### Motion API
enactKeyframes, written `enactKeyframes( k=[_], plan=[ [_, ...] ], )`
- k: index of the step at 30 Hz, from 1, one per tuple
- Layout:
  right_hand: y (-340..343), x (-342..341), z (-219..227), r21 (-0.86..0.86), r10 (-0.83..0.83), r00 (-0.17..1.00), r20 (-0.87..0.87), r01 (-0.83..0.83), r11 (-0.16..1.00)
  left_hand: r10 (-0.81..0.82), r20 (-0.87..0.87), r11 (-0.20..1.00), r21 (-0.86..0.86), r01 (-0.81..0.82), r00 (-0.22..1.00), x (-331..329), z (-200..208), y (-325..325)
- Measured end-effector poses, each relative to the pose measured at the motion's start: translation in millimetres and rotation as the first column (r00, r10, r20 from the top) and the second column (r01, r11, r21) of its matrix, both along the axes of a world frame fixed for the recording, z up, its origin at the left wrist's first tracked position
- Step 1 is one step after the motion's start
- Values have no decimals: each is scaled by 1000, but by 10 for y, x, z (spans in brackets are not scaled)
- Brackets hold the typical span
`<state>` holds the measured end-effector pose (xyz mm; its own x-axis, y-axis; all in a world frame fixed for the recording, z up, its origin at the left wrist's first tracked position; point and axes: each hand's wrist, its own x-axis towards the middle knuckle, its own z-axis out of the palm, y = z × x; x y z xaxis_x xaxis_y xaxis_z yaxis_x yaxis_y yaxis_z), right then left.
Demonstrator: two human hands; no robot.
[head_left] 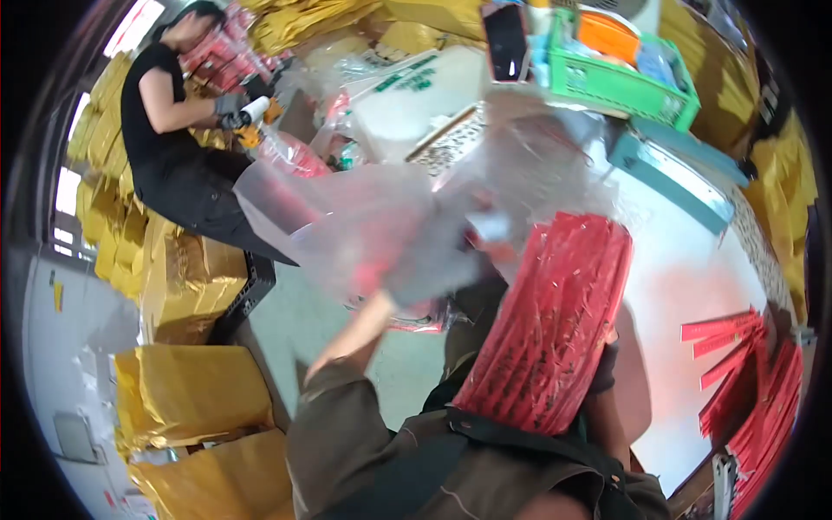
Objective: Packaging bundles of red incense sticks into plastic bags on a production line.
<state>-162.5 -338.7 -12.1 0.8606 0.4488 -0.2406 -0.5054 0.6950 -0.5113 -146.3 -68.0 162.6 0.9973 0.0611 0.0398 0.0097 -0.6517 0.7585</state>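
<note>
A long bundle of red strips (550, 321) with dark printing and a shiny clear wrap leans upright against my front. My right hand (607, 364), in a dark glove, grips its right edge, most of the fingers hidden behind it. Ahead and left, my gloved left hand (438, 260) is smeared by motion, so its fingers cannot be made out. Thin clear plastic (338, 225), like a large bag, spreads around and in front of that hand. More crumpled clear film (546, 165) lies beyond the bundle on the table.
A white table (659, 390) holds loose red strips (745, 364) at right and a teal metal device (676, 178). Behind are a green crate (615, 78) and a phone (505, 43). Yellow-wrapped parcels (199, 390) stack at left, where another person (173, 130) works with a tape gun.
</note>
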Motion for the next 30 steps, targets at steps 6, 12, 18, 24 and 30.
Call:
enactKeyframes(
  k=[6, 12, 18, 24, 30],
  plan=[
    [19, 85, 155, -101, 33, 999, 16, -31, 994, 158, 690, 362, 625, -692, 706, -614, 500, 2290],
    [58, 649, 329, -190, -83, 932, 354, 158, 969, 654, 43, 581, 611, -537, 756, -926, 74, 3127],
    [1356, 1184, 1509, -119, -126, 841, 526, 220, 968, 470, 187, 878, -3, -478, 863, -1341, -442, 3517],
    [3193, 1230, 2530, -140, 38, 721, 692, 82, 987, 418, 160, 896, 87, -435, 894, -1409, -271, 3252],
    [4071, 753, 2049, -428, 487, 218, 846, -267, 864, 366, 171, 909, -278, -312, 915, -1487, -326, 3329]
  ],
)
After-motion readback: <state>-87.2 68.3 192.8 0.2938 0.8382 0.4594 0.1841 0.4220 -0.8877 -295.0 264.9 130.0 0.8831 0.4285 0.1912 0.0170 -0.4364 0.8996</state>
